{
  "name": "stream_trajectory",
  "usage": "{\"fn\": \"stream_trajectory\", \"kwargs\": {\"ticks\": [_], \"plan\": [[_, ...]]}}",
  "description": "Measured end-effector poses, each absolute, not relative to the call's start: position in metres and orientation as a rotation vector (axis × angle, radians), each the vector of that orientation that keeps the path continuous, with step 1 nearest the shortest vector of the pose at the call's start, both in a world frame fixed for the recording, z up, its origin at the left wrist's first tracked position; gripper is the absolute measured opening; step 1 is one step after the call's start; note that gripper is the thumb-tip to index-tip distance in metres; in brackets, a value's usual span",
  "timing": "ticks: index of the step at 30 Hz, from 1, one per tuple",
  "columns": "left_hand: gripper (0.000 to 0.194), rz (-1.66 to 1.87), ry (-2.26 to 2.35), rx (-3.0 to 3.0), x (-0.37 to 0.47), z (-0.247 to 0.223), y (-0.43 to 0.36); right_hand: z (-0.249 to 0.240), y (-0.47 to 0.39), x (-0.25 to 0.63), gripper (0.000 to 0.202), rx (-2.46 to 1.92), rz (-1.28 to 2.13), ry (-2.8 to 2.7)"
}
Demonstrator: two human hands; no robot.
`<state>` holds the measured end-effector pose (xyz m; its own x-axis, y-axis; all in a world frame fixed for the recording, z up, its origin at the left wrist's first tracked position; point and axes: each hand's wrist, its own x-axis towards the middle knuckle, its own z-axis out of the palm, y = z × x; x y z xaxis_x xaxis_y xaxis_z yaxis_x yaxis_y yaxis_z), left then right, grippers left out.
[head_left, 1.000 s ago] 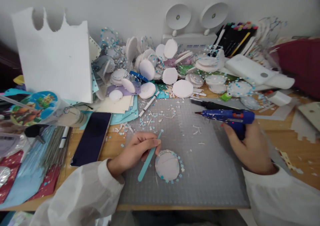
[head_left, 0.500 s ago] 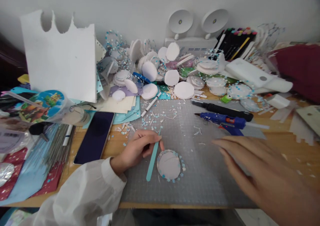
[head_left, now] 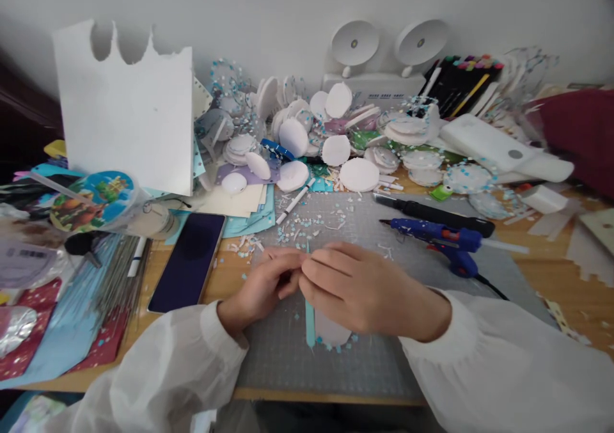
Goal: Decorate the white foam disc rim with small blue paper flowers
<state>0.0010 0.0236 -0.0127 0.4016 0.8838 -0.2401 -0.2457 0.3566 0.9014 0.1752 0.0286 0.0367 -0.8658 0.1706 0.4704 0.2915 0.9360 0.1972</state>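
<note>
My left hand [head_left: 268, 283] is closed in a pinch, its fingertips meeting those of my right hand [head_left: 355, 286] near the mat's middle. What lies between the fingertips is too small to name. A teal stick [head_left: 309, 324], narrow at its upper end, passes beside and beneath the joined fingers and points toward me. Partly covered by my right hand, a white disc [head_left: 333, 332] edged with blue and white bits rests on the grey cutting mat [head_left: 374, 375]. The fingers of my right hand are pressed together.
A blue glue gun [head_left: 432, 231] and a black-handled tool [head_left: 436, 213] lie to the right. At left are a phone [head_left: 187, 263] and thin wires. Several white discs [head_left: 359, 174] are heaped behind, with scattered blue and white scraps and a white pen [head_left: 295, 201] in front.
My right hand has come in from the right to meet my left hand, now covering much of the disc. The teal stick stands more upright in the view. The view has shifted slightly.
</note>
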Motion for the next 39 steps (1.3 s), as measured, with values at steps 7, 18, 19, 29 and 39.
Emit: {"fn": "stream_trajectory", "kwargs": {"ticks": [7,18,19,29,39], "plan": [[0.047,0.816,0.843,1.090,0.000,-0.010,0.017,0.038,0.029,0.197,0.024,-0.426,-0.282,-2.401],[0.026,0.492,0.835,1.837,-0.007,-0.003,0.023,-0.014,0.013,0.222,0.005,-0.993,0.897,-1.477],[0.024,0.470,0.804,1.871,-0.008,-0.004,0.025,-0.015,0.012,0.221,0.006,-0.982,0.937,-1.485],[0.023,0.477,0.674,1.991,-0.006,-0.010,0.026,-0.018,0.002,0.216,0.004,-0.928,1.098,-1.523],[0.021,0.486,0.672,1.985,-0.005,-0.009,0.026,-0.019,0.000,0.213,0.006,-0.940,1.132,-1.528]]}}
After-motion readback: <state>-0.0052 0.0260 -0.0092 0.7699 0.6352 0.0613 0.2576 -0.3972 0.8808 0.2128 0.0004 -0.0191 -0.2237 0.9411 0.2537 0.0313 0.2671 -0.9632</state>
